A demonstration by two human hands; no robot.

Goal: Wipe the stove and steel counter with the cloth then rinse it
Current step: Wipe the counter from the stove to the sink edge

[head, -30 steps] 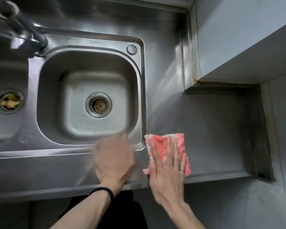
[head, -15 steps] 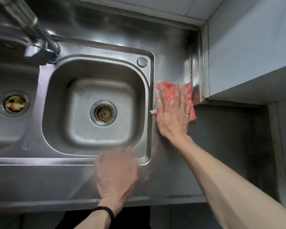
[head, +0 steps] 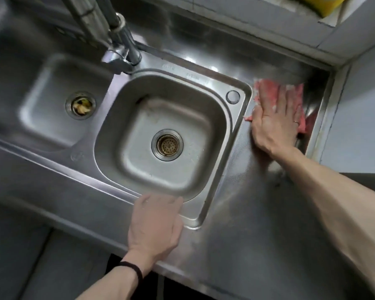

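Half hidden and blurred, the seemingly mottled pink cloth (head: 299, 94) is pressed onto the steel counter (head: 258, 213) by the flat, outspread right hand (head: 273, 124).

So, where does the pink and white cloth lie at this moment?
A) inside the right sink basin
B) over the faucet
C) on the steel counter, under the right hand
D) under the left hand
C: the right hand presses flat on the pink and white cloth on the steel counter, right of the steel sink basin; the left hand covers no cloth.
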